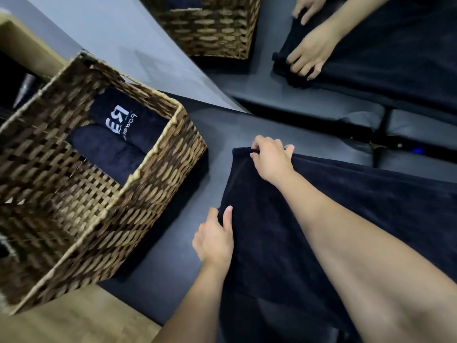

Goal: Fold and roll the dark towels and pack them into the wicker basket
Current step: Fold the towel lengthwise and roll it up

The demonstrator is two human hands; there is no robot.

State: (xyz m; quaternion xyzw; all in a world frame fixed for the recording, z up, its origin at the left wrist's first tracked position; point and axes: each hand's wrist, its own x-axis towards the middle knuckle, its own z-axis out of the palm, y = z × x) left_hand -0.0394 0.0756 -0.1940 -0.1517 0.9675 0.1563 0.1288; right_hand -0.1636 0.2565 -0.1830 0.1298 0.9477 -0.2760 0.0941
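A dark navy terry towel (284, 233) lies spread on the grey tabletop (173, 268); the left hand (215, 240) pinches its near-left edge while the right hand (272, 159) grips the far corner. Just left stands the brown woven wicker basket (103, 219) holding rolled dark towels (116, 137). Beyond, another person's hands (309, 55) press a dark towel beside a second wicker basket (212, 28).

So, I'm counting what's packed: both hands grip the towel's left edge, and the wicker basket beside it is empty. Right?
Not quite. The head view shows the wicker basket already holds rolled dark towels. The rest stands: left hand and right hand grip the towel along its left edge.
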